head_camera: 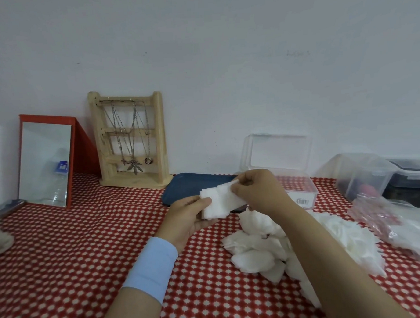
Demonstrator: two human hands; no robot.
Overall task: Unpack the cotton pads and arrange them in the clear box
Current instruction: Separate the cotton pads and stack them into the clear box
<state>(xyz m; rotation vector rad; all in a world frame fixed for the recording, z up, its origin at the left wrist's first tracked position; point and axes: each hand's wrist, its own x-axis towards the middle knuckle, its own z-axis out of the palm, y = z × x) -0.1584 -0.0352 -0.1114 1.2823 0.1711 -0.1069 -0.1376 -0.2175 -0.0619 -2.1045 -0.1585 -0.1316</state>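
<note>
Step in hand: likely squaring a stack of cotton pads [218,204] between both hands before setting it in the clear box [303,190].
Left hand [187,218]: cupped under the stack's left end, thumb on top, fingers curled beneath; grips it from 8 o'clock.
Right hand [259,190]: fingers bent, pinches the stack's right end from 2 o'clock; fingertips mostly hidden behind the knuckles.
Stack: held above the red-and-white tablecloth [75,251], edges slightly stepped, not yet flush.
Doing it well: hold firmly with the left, tap or press the stray edges in lightly with the right; avoid squeezing hard, since soft pads probably buckle and fan out; lower the stack flat into the box, not on edge.
Clear box: at 2 o'clock from the hands, just behind the right hand, its lid [276,150] standing open; contents hard to tell through the plastic.
Loose pile [255,256]: more cotton pads heaped on the cloth at 5 o'clock from the hands, partly under the right forearm.
Wrapper [397,224]: crumpled clear plastic at 4 o'clock, well apart.
Blue tray [181,187]: at 11 o'clock, just behind the left hand.
</note>
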